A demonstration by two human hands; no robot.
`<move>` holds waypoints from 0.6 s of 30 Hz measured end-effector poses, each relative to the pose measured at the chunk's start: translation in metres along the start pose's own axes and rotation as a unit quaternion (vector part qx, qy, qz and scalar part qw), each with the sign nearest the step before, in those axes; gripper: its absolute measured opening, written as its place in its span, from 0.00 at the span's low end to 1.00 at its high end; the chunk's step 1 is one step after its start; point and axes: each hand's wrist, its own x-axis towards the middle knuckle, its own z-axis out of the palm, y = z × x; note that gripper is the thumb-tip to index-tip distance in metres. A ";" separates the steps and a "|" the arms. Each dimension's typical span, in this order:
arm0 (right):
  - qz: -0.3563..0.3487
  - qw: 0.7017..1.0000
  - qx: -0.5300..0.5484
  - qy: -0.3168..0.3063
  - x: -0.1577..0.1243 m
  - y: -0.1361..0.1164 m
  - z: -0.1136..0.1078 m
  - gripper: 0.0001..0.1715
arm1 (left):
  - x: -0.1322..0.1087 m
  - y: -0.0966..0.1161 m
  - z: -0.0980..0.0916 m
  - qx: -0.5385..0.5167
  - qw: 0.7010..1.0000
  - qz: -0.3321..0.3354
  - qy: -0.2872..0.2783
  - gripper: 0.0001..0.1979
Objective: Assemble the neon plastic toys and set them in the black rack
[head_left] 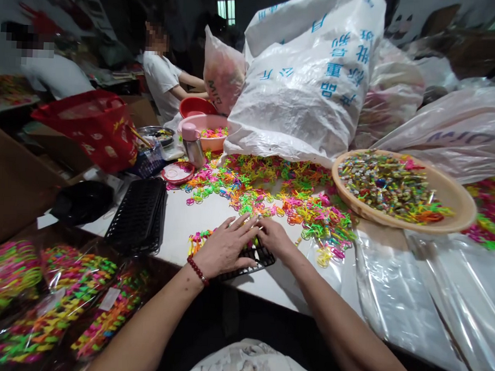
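My left hand [226,247], with a beaded red bracelet [197,270] at the wrist, lies spread over a black slotted tray [264,257] near the table's front edge. Colourful plastic pieces [196,240] stand in the tray's left part; my left hand hides many of them. At the tray's far right side my right hand [276,238] has its fingers bent and drawn together beside the left fingertips. Whatever lies between those right fingers is hidden. Just beyond both hands spreads a loose heap of small, bright plastic pieces [247,188].
Stacked black trays [139,213] lie at left, near a steel flask [193,145]. A wide basin [455,211] of small parts stands right, above clear plastic bags [399,285]. A big white sack [301,84] rises behind. Packed bags [57,308] sit lower left. Two people work beyond.
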 end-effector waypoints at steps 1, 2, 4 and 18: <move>0.020 0.999 -0.021 0.025 0.003 0.002 -0.002 0.07 | 0.000 0.001 0.001 0.003 1.000 0.000 0.003 0.42; 0.046 0.997 -0.050 0.042 0.007 0.003 -0.004 0.09 | 0.000 0.001 0.002 0.004 1.000 0.001 0.006 0.42; 0.099 0.988 -0.110 0.043 0.015 0.006 -0.004 0.13 | -0.001 0.001 0.003 0.003 1.000 0.002 0.010 0.41; 0.107 0.953 0.278 0.053 -0.014 0.013 0.000 0.11 | -0.003 -0.002 0.005 -0.012 1.000 0.004 0.011 0.38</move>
